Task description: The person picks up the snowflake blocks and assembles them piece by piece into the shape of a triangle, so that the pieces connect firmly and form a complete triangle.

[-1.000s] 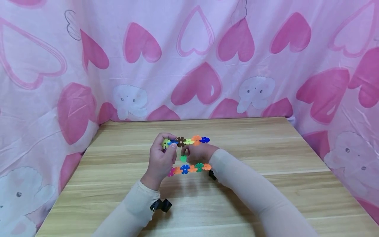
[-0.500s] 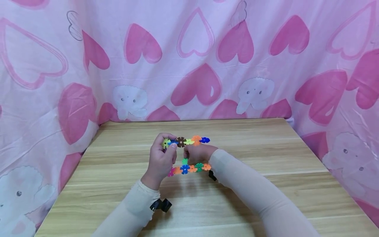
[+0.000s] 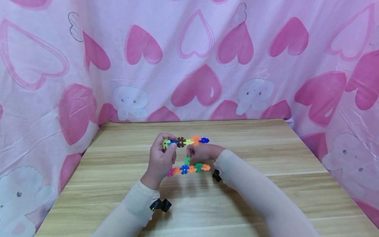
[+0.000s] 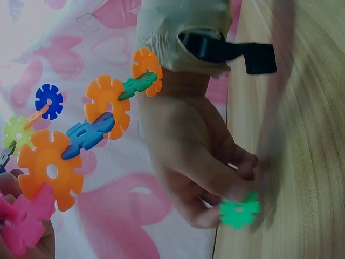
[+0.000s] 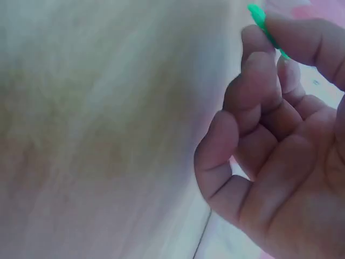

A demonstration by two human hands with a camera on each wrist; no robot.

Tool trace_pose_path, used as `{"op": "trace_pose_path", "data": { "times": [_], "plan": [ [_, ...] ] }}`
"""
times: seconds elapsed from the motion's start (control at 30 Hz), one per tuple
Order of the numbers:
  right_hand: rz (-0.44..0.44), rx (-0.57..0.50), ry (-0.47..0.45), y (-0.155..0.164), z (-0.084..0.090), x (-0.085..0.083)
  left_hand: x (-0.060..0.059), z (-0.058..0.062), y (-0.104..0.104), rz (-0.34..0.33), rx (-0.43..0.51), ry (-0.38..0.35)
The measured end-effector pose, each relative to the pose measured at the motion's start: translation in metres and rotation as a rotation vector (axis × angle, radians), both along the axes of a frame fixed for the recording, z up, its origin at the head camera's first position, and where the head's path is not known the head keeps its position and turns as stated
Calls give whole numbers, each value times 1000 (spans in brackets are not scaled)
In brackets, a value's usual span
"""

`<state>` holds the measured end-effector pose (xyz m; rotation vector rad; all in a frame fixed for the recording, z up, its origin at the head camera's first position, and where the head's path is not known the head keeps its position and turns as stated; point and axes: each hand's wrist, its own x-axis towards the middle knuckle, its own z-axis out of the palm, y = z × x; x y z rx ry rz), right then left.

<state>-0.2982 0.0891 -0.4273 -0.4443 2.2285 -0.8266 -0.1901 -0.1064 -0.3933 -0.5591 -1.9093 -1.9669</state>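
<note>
My left hand holds up a bent chain of coloured snowflake discs. Its upper row runs yellow, blue, brown, orange, blue; its lower row runs pink, orange, blue, orange, green, orange. My fingers pinch the chain's left end. In the left wrist view the chain hangs close, and the left fingertips hold a pink disc. Between the two rows my right hand pinches a single green disc, which also shows as the green disc and as a green edge between thumb and forefinger.
A wooden table lies under both hands. Pink cloth with hearts and elephants hangs behind it and on both sides. Black camera straps sit on both wrists over beige sleeves.
My right hand has shifted a little to the right and down with the green disc, bringing it closer to the lower row. The left hand and the chain have stayed still.
</note>
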Motion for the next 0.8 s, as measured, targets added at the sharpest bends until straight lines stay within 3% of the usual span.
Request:
{"op": "trace_pose_path", "data": {
  "times": [0.13,0.3,0.43,0.6,0.8],
  "plan": [
    [-12,-40,139,17,14,7,-1,0,0,-4,1,16],
    [-75,-307,301,43,42,24,0,1,-2,5,-6,20],
    [-152,-450,403,62,59,41,-1,1,-4,24,-13,14],
    [-250,-615,526,74,64,56,-2,2,-4,28,-3,21],
    [-251,-772,636,76,62,62,-2,3,-3,39,-3,29]
  ]
}}
